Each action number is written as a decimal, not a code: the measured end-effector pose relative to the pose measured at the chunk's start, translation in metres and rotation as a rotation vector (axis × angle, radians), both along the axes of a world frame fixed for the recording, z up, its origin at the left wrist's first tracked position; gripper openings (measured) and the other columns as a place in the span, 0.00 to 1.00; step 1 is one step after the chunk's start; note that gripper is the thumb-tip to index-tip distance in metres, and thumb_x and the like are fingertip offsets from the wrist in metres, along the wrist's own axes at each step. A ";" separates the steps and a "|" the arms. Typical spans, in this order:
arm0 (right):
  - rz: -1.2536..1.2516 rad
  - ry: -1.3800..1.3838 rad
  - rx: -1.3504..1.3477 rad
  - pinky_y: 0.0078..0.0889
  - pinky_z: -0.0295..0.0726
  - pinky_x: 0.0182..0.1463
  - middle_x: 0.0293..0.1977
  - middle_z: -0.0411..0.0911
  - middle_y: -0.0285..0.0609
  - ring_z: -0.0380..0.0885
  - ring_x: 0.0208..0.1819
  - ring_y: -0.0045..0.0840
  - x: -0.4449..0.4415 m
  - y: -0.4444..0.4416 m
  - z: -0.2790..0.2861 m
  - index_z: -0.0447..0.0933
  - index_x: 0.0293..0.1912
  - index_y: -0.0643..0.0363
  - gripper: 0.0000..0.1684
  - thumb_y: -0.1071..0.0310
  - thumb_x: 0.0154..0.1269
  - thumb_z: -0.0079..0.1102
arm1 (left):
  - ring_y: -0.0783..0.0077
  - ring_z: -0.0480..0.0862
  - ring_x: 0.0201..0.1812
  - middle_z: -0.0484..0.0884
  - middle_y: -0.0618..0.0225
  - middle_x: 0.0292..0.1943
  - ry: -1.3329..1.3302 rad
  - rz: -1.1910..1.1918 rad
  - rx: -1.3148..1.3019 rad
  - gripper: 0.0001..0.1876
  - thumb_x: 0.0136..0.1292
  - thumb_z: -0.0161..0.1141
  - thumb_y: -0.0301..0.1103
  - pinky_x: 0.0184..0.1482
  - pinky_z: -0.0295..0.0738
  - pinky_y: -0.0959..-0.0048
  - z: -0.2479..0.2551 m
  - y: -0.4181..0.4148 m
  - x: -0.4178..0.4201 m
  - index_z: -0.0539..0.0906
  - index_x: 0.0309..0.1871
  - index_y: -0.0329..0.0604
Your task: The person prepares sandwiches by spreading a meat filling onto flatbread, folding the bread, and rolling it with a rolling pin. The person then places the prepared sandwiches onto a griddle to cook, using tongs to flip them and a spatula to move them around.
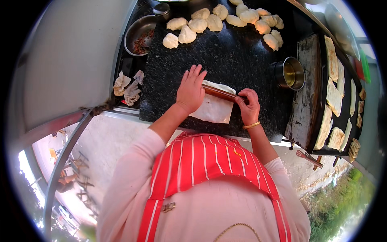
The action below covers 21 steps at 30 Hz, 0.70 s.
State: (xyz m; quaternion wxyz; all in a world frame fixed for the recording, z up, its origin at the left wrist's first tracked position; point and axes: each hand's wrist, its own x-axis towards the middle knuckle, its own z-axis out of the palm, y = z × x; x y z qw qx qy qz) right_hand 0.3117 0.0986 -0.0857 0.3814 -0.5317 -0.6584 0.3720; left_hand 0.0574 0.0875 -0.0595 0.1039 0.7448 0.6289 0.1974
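A brown wooden rolling pin [222, 93] lies across a flat sheet of pale dough [214, 109] on a black stone worktop [235, 62]. The far edge of the sheet shows beyond the pin. My left hand [191, 90] rests on the pin's left end, palm down, its fingers stretched out and pointing away from me. At the right end, my right hand [249, 104] has its fingers curled round the pin. Several lumps of dough [198, 25] lie at the worktop's far side.
On the left stand a metal bowl [136, 36] with a reddish filling and crumpled papers [131, 92]. To the right, a metal pot [294, 73] of yellow liquid stands near a wooden board [304, 87] and a dark griddle [346, 121] with flatbreads [333, 96]. Tongs [308, 158] hang below.
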 end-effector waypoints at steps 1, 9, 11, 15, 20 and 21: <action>-0.053 -0.019 0.001 0.33 0.76 0.52 0.45 0.79 0.41 0.76 0.50 0.34 0.002 -0.002 0.004 0.81 0.40 0.55 0.11 0.70 0.57 0.72 | 0.51 0.62 0.76 0.65 0.53 0.73 0.028 0.006 -0.015 0.28 0.62 0.53 0.27 0.77 0.54 0.52 -0.001 0.001 -0.001 0.71 0.68 0.38; 0.055 -0.351 0.255 0.38 0.74 0.52 0.41 0.81 0.37 0.76 0.47 0.35 -0.001 0.004 0.030 0.87 0.42 0.51 0.16 0.66 0.50 0.75 | 0.52 0.63 0.75 0.67 0.53 0.73 0.014 0.000 0.006 0.26 0.63 0.53 0.29 0.77 0.54 0.52 -0.009 -0.005 -0.002 0.73 0.67 0.38; 0.133 -0.397 0.264 0.38 0.72 0.50 0.39 0.81 0.35 0.76 0.45 0.33 -0.007 0.005 0.033 0.87 0.41 0.50 0.15 0.66 0.49 0.74 | 0.52 0.63 0.76 0.67 0.53 0.72 0.007 0.000 0.007 0.26 0.63 0.53 0.29 0.77 0.54 0.52 -0.010 -0.005 0.000 0.73 0.67 0.38; 0.073 -0.371 0.317 0.37 0.71 0.49 0.37 0.81 0.33 0.77 0.43 0.31 -0.016 0.001 0.016 0.87 0.36 0.50 0.12 0.67 0.48 0.74 | 0.53 0.63 0.76 0.67 0.54 0.72 0.002 0.002 -0.019 0.26 0.64 0.53 0.30 0.77 0.54 0.52 -0.012 -0.005 -0.003 0.72 0.67 0.38; -0.173 -0.233 0.252 0.37 0.74 0.48 0.33 0.81 0.37 0.77 0.43 0.34 -0.005 -0.004 0.000 0.85 0.30 0.53 0.07 0.69 0.48 0.74 | 0.52 0.63 0.76 0.67 0.54 0.72 -0.077 0.052 -0.002 0.25 0.68 0.53 0.33 0.76 0.53 0.51 -0.008 -0.001 -0.010 0.71 0.69 0.39; -0.230 -0.228 0.248 0.37 0.75 0.48 0.33 0.81 0.38 0.78 0.43 0.34 0.002 -0.007 -0.002 0.84 0.29 0.54 0.07 0.69 0.48 0.74 | 0.52 0.62 0.76 0.67 0.54 0.72 -0.110 0.074 0.009 0.25 0.69 0.54 0.33 0.76 0.53 0.51 -0.006 -0.002 -0.016 0.70 0.69 0.40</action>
